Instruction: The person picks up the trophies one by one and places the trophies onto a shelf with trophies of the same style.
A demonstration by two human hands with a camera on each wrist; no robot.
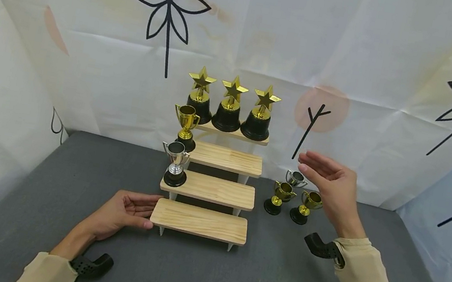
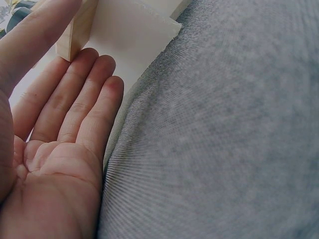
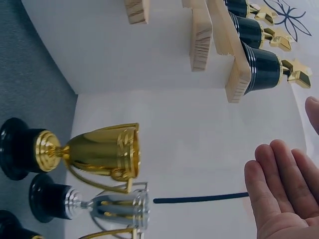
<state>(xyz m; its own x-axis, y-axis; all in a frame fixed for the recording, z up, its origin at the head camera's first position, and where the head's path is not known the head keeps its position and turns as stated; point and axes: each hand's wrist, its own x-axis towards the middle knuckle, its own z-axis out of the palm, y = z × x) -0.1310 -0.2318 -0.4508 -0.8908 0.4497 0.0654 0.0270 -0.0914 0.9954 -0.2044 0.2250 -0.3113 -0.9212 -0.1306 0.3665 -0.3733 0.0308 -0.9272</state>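
A four-level stand of pale wooden steps holds small trophies on black bases. My left hand (image 1: 119, 215) is at the left end of the bottom step (image 1: 200, 221), fingers straight and fingertips right at its edge; the left wrist view shows a bare palm (image 2: 60, 184). Held up on the right, my right hand (image 1: 334, 191) has extended fingers and nothing in its grasp. Beside and below it stand a silver cup trophy (image 1: 297, 179), a gold cup trophy (image 1: 283, 190) and another gold cup trophy (image 1: 310, 201), all upright on the table.
Three gold star trophies (image 1: 227, 116) line the top step. A gold cup trophy (image 1: 186, 122) occupies the left end of the second step down, a silver cup trophy (image 1: 176, 160) the left end of the third. Behind the grey table (image 1: 194, 275) hangs a patterned white cloth (image 1: 271, 29).
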